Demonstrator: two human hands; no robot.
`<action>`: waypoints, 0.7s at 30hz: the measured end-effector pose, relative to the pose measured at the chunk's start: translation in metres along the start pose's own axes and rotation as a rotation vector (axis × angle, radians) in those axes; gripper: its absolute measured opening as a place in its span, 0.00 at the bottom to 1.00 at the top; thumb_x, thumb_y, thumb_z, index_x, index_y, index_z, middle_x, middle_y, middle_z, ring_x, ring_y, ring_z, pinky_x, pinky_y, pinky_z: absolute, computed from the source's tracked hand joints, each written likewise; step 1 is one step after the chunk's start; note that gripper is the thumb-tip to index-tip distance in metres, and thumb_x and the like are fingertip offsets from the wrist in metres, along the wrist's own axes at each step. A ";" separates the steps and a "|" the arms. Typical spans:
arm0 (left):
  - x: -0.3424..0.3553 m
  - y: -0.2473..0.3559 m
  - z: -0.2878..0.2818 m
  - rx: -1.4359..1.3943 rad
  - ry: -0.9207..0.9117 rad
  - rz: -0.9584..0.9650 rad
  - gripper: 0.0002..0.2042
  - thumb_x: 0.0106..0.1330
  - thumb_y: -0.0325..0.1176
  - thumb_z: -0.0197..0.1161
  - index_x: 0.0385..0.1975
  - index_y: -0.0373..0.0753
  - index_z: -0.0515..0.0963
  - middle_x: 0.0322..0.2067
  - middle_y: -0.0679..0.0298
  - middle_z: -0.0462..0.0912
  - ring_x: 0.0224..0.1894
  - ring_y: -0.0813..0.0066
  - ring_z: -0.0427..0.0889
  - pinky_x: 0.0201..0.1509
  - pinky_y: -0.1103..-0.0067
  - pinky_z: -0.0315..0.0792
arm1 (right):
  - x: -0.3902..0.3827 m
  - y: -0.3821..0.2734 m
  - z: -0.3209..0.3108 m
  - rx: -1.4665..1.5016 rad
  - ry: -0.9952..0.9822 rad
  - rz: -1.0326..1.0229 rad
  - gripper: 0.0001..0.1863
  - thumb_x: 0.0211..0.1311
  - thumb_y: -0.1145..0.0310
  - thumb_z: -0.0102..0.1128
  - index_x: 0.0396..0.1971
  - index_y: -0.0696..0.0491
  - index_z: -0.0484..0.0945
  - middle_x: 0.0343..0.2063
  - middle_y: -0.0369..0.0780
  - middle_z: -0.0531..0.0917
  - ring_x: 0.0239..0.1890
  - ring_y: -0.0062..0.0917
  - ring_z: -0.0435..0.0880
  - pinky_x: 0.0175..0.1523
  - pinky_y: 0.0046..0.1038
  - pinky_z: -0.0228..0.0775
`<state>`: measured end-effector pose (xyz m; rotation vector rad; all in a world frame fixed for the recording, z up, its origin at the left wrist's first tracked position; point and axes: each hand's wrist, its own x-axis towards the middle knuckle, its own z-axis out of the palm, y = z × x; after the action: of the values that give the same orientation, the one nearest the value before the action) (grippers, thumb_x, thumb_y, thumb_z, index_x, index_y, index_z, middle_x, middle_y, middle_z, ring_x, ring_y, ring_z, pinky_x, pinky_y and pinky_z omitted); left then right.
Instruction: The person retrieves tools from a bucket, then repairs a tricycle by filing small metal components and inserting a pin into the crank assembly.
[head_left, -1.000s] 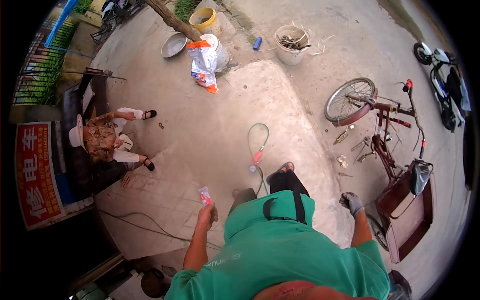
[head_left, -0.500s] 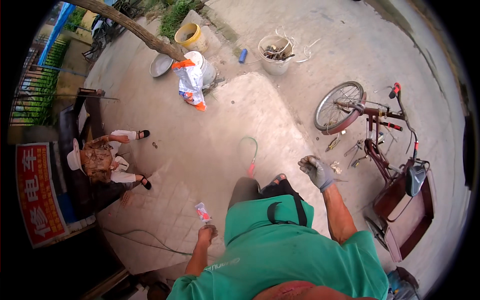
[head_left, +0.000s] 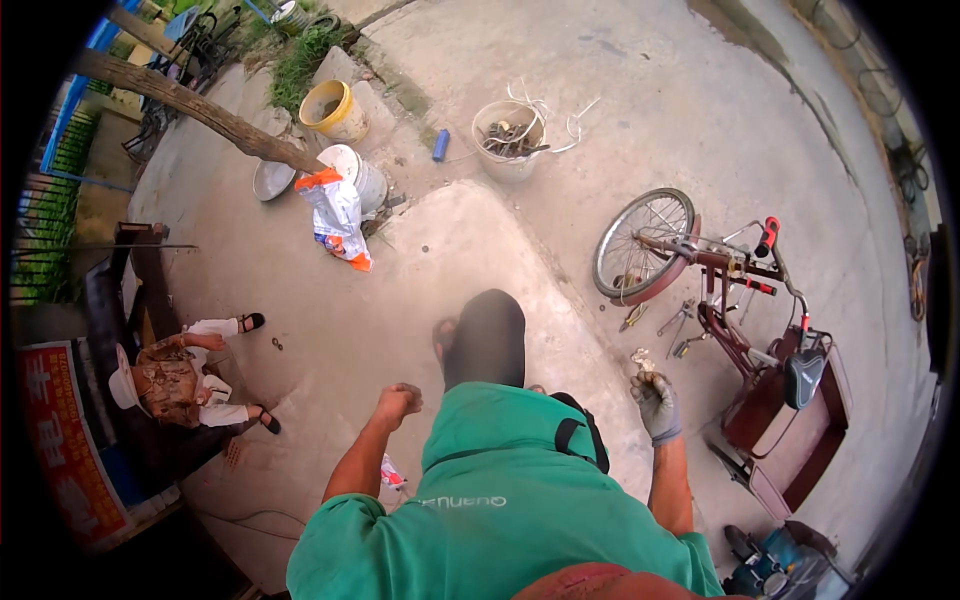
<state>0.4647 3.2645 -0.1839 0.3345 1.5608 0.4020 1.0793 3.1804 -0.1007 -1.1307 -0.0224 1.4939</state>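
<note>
While the view's top counts as 12, the bare left hand (head_left: 400,400) sits near 7 o'clock, its fingers loosely curled; cannot tell whether they close on anything. A small red-and-white packet (head_left: 392,473), partly hidden, shows beside the left forearm (head_left: 355,460), also at 7. The right hand in a grey glove (head_left: 656,405) sits at 4 o'clock, fingers bent; grip cannot be told. A pale, crumpled little heap (head_left: 642,358) shows at its fingertips, contact unclear. Small metal hand tools (head_left: 634,316) and a dark-red metal cycle (head_left: 725,338) occupy 3 o'clock.
</note>
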 end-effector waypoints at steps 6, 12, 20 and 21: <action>0.127 0.103 -0.035 -0.056 -0.080 -0.078 0.06 0.58 0.19 0.58 0.33 0.35 0.78 0.33 0.61 0.83 0.33 0.67 0.84 0.34 0.72 0.81 | 0.126 0.016 0.089 0.007 0.045 -0.011 0.10 0.74 0.63 0.60 0.45 0.53 0.80 0.49 0.43 0.85 0.54 0.38 0.85 0.60 0.38 0.77; 0.265 0.297 -0.037 0.242 0.022 -0.035 0.06 0.61 0.20 0.55 0.33 0.35 0.79 0.32 0.61 0.83 0.31 0.68 0.84 0.33 0.75 0.80 | 0.282 0.032 0.226 0.080 0.017 0.018 0.10 0.77 0.65 0.56 0.46 0.55 0.78 0.47 0.44 0.84 0.54 0.38 0.84 0.60 0.38 0.77; 0.332 0.467 0.014 0.172 -0.063 0.086 0.13 0.65 0.21 0.51 0.44 0.29 0.82 0.41 0.56 0.85 0.38 0.65 0.85 0.41 0.72 0.82 | 0.391 -0.029 0.338 -0.007 -0.038 0.084 0.11 0.74 0.63 0.60 0.45 0.56 0.77 0.47 0.45 0.83 0.53 0.39 0.85 0.58 0.39 0.77; 0.335 0.475 0.027 0.174 -0.061 0.078 0.13 0.65 0.21 0.51 0.44 0.29 0.82 0.41 0.56 0.85 0.38 0.65 0.85 0.41 0.72 0.82 | 0.404 -0.034 0.339 0.015 -0.071 0.078 0.10 0.76 0.66 0.57 0.47 0.57 0.76 0.48 0.47 0.83 0.53 0.39 0.86 0.59 0.40 0.78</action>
<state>0.4645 3.8400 -0.2689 0.5384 1.5297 0.3141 0.9596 3.6926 -0.1503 -1.0771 -0.0165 1.6002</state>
